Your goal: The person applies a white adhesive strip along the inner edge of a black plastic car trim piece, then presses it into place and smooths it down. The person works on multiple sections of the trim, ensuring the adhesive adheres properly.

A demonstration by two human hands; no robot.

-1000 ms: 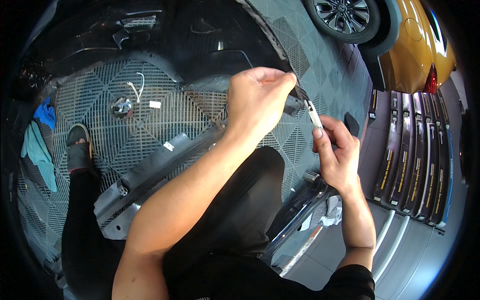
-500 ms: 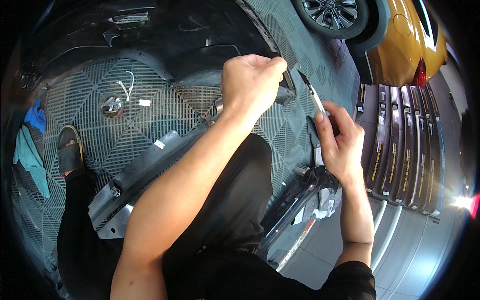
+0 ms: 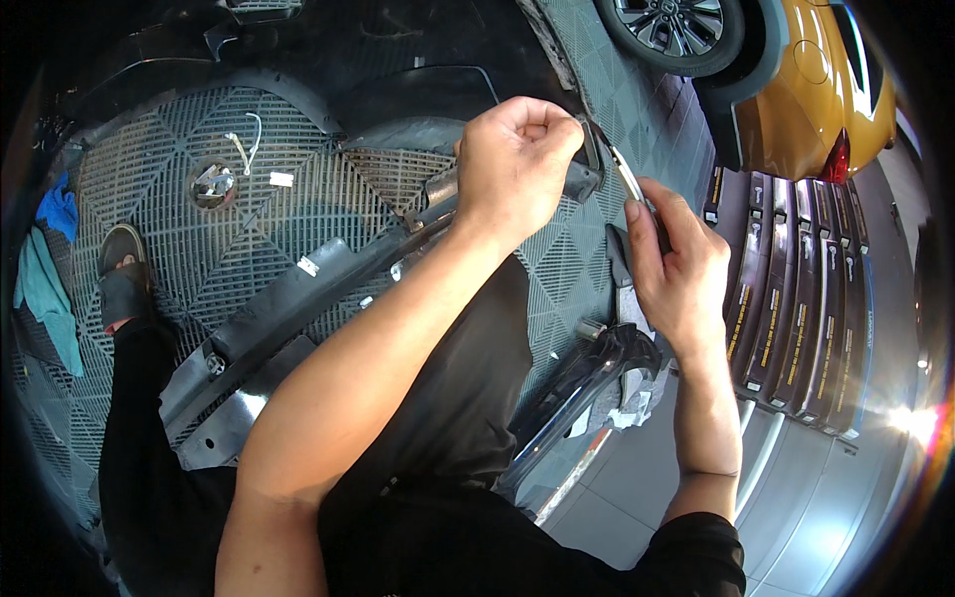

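Note:
In my right hand (image 3: 681, 264) is a slim utility knife (image 3: 626, 176) with a pale handle and a dark blade, gripped between thumb and fingers. The blade points up and left, its tip close to the fingertips of my left hand (image 3: 517, 164). Those fingers are closed in a pinch; whatever they hold is hidden or too small to make out. Behind them lies a large black car body panel (image 3: 378, 70), its right end near my left fingertips. Whether the blade touches anything I cannot tell.
A long dark trim piece (image 3: 264, 303) lies beside my leg on the grated floor (image 3: 308, 224). A glossy black part (image 3: 572, 393) is at my right. Several long boxes (image 3: 786, 298) and an orange car (image 3: 796, 90) stand farther right. Blue and teal cloths (image 3: 50, 298) lie far left.
The knife has come closer to my left hand, its tip now near those fingertips. My left hand stays pinched and sits slightly farther right in view. The view has shifted a little.

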